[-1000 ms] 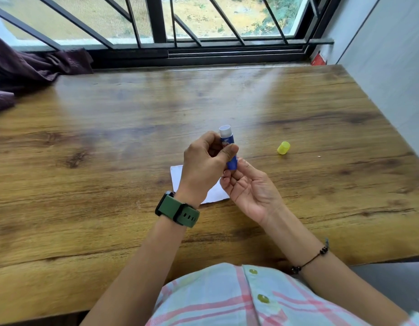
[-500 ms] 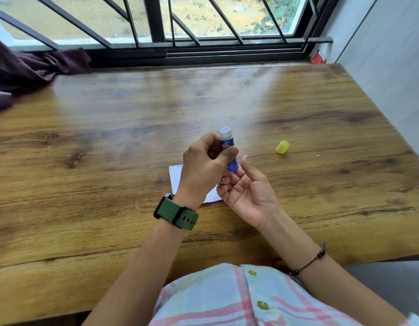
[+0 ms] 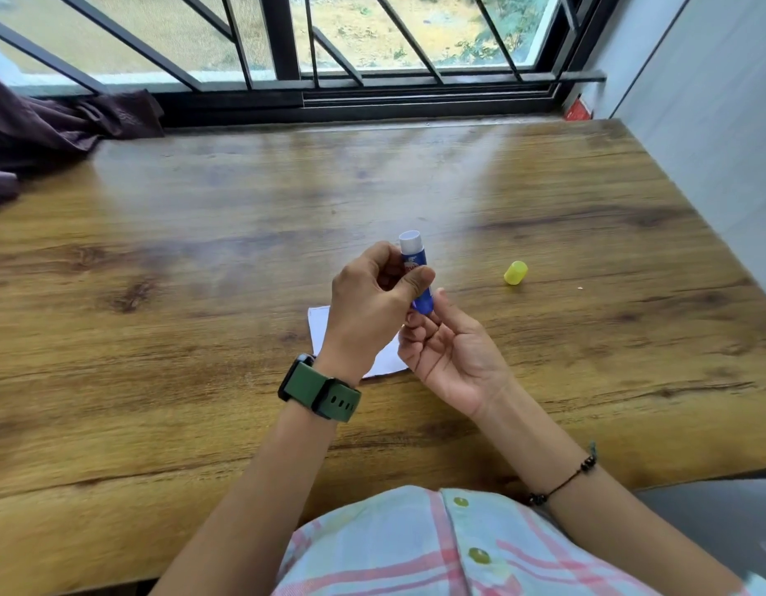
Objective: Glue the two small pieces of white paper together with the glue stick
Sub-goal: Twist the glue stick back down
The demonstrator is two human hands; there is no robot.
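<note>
Wooden table (image 3: 200, 273) — uncapped glue stick (image 3: 415, 268) in left hand (image 3: 368, 311)

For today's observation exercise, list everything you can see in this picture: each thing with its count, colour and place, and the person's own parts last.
glue stick: one, blue with white top, uncapped, held above the table
cap: one, yellow, on the table right of the hands
paper: white, on the table under the hands; count hidden
cloth: one, dark purple, far left by the window
table: one, brown wood
watch: one, green, left wrist
bracelet: one, black, right wrist
left hand: grips the glue stick
right hand: fingers at the stick's base
</note>
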